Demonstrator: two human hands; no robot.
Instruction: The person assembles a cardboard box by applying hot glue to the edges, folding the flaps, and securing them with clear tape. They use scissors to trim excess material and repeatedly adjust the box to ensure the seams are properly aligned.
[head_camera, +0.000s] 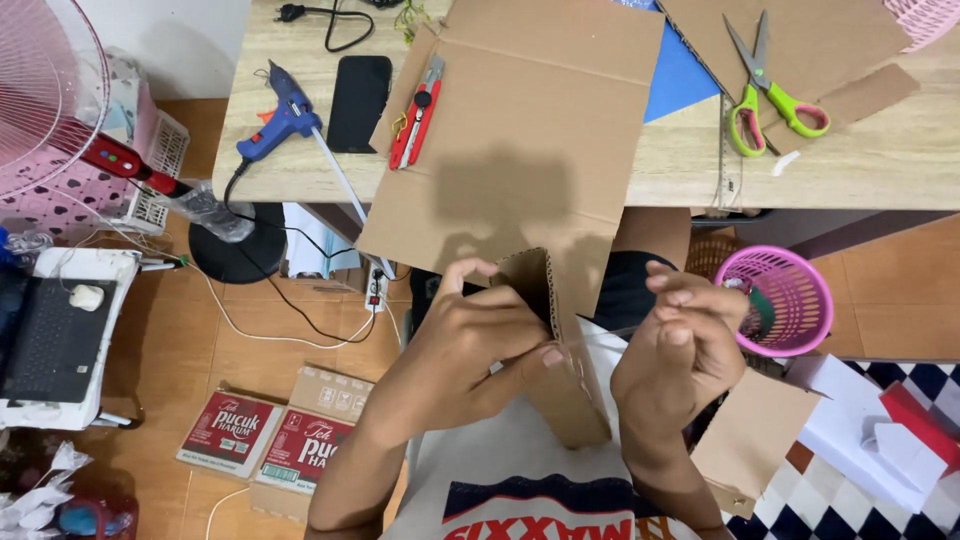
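1. Pinching a small corrugated cardboard piece (535, 290) with my left hand (480, 335), I held it upright below the tabletop's (680, 165) near edge, over my lap.
2. My right hand (680, 345) was curled just beside it, fingers pressed together; what they gripped, I could not tell.
3. Doing this well meant, I judged, a steady thumb grip and bending along the flutes.
4. The piece's lower part blurred against my shirt; the large cardboard sheet (520, 130) overhung the edge.

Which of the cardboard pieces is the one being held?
The small strip pinched in the left hand; the big sheet lies flat on the table.
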